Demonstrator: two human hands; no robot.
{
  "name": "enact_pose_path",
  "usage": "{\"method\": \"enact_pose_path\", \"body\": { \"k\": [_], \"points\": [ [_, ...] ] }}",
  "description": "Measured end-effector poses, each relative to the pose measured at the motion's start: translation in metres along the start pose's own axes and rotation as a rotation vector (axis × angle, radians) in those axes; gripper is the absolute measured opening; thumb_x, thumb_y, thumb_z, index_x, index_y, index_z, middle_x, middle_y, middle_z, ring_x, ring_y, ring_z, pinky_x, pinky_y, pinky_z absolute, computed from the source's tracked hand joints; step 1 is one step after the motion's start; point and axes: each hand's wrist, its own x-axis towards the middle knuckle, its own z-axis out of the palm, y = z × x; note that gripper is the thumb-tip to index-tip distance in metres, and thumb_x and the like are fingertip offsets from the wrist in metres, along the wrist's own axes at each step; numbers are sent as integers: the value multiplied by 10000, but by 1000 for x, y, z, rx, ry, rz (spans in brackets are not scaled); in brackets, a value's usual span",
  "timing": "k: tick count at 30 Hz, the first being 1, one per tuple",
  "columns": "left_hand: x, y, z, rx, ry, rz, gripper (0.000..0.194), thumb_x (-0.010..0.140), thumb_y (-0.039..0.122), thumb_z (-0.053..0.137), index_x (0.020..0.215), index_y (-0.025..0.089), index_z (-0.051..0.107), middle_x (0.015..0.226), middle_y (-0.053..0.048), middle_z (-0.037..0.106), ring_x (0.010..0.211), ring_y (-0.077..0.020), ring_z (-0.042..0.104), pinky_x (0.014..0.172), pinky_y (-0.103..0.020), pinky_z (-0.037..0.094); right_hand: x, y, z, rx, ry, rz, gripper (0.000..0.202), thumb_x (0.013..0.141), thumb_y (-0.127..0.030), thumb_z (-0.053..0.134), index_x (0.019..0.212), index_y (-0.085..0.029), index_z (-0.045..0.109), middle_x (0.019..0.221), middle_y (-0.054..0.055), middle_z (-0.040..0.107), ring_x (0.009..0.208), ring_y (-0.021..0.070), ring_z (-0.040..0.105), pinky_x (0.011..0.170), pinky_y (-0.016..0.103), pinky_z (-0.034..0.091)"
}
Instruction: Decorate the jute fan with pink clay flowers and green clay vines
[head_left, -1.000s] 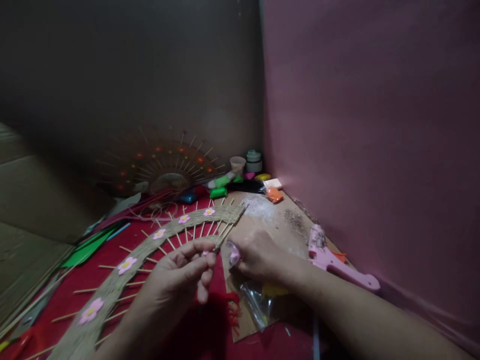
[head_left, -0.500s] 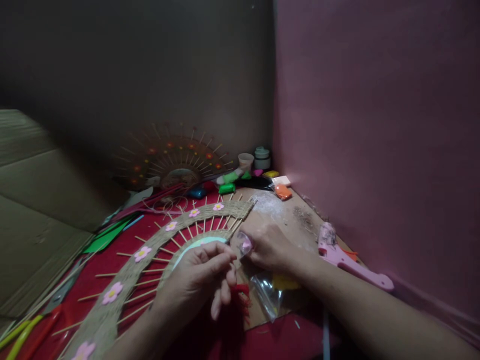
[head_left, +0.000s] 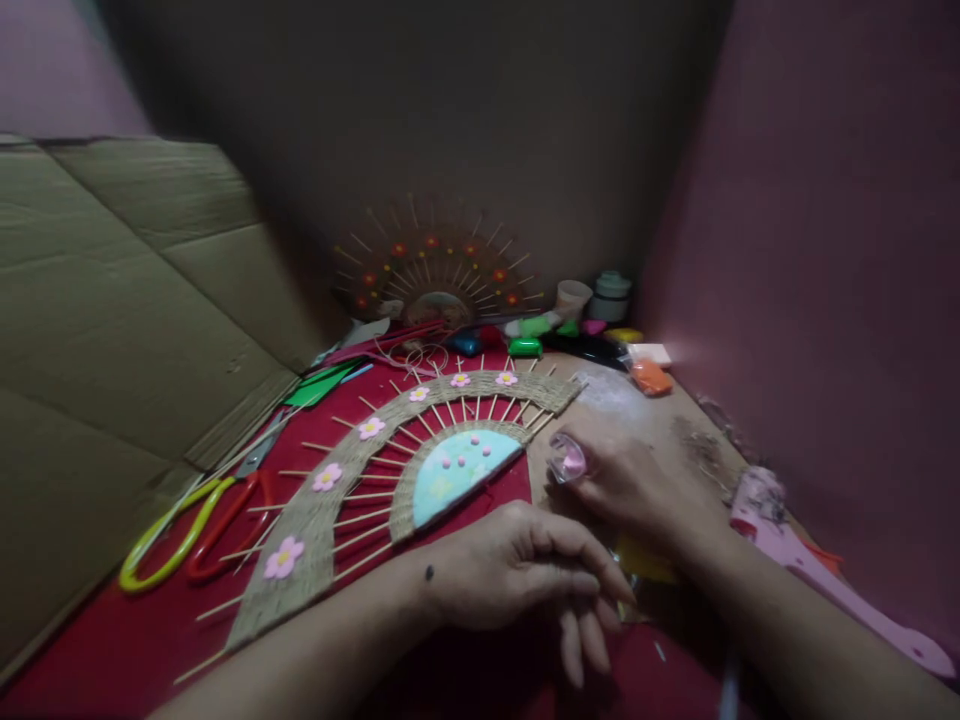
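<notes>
My right hand (head_left: 622, 475) is closed around a small clear plastic packet of pink clay (head_left: 574, 462), beyond the fan's right corner. In front of it my left hand (head_left: 536, 575) hovers with loosely bent fingers apart and no object visible in them. Its fingertips overlap a clear plastic bag (head_left: 634, 605), mostly hidden; whether they touch it I cannot tell. Left of both hands lies a half-round woven fan (head_left: 360, 475) with thin sticks and pink flowers along its outer band. Small pink balls dot its light blue centre (head_left: 442, 480).
Scissors (head_left: 217, 515) with yellow and red handles lie at left beside a cardboard panel (head_left: 135, 300). A pink glue gun (head_left: 817, 570) rests at right. Behind are a finished-looking fan (head_left: 439, 270), a cup (head_left: 574, 298), a lidded jar (head_left: 611, 297) and an orange clay packet (head_left: 651, 376).
The view has swung left, so things appear farther right. My left hand has moved off the fan's centre toward the plastic bag, uncovering the pink balls. My right hand keeps the packet.
</notes>
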Motion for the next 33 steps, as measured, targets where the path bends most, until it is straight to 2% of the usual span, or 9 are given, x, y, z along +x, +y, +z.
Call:
{"method": "enact_pose_path", "body": {
  "k": [3, 6, 8, 11, 15, 18, 21, 29, 33],
  "points": [
    [-1, 0, -4, -43, 95, -11, 159, 740, 271, 698, 806, 143, 631, 624, -11, 647, 502, -115, 621, 442, -188, 458, 1, 4, 5, 35, 9, -1, 103, 732, -131, 470, 655, -199, 482, 618, 8, 534, 545, 126, 424, 532, 250, 296],
    [-4, 3, -9, -26, 233, 37, 164, 651, 164, 754, 736, 146, 615, 580, 10, 634, 462, -88, 590, 416, -155, 430, 1, 5, 6, 62, -7, 23, 99, 734, -138, 480, 658, -202, 476, 604, -1, 533, 540, 124, 438, 526, 247, 293],
    [-8, 8, -13, 7, 336, 126, 119, 663, 147, 741, 720, 139, 637, 552, 13, 623, 431, -68, 555, 407, -145, 411, 1, 3, 4, 53, -26, 34, 105, 739, -136, 480, 656, -201, 477, 594, -5, 529, 532, 123, 435, 519, 248, 283],
    [-14, 17, -19, 7, 466, 298, 59, 764, 190, 664, 778, 138, 687, 569, 12, 609, 440, -59, 543, 416, -152, 429, 0, -1, 0, -10, -43, 49, 88, 735, -127, 494, 679, -194, 503, 634, 12, 554, 560, 131, 451, 532, 256, 283],
    [-16, 25, -25, -76, 495, 421, 99, 763, 183, 669, 850, 141, 693, 703, -21, 646, 559, -98, 612, 471, -189, 502, 3, -4, -4, -70, -45, 107, 76, 759, -138, 483, 765, -187, 542, 756, 50, 608, 660, 156, 504, 585, 268, 310],
    [-14, 24, -26, -69, 508, 395, 103, 744, 149, 683, 846, 135, 676, 703, -27, 653, 571, -103, 617, 499, -197, 516, 6, 3, -6, -128, -39, 202, 96, 782, -189, 478, 853, -184, 543, 819, 64, 611, 699, 171, 506, 583, 275, 302],
    [-11, 22, -27, -12, 509, 334, 53, 750, 144, 673, 782, 141, 631, 602, 2, 615, 489, -87, 561, 437, -184, 477, 8, 14, -8, -148, -54, 242, 117, 774, -254, 512, 866, -181, 513, 795, 51, 583, 663, 161, 480, 556, 273, 284],
    [-4, 14, -36, 65, 626, 295, 165, 757, 284, 684, 758, 161, 573, 562, 40, 549, 439, -64, 467, 382, -158, 400, 8, 21, -10, 95, -107, 162, 188, 844, -379, 488, 803, -198, 453, 751, 30, 555, 647, 144, 479, 570, 272, 324],
    [-3, 12, -41, 66, 632, 262, 174, 764, 306, 676, 776, 164, 576, 604, 20, 589, 426, -68, 480, 374, -169, 398, 10, 22, -9, 195, -95, 111, 222, 862, -409, 483, 800, -196, 471, 769, 30, 557, 671, 148, 484, 605, 281, 348]
  ]
}}
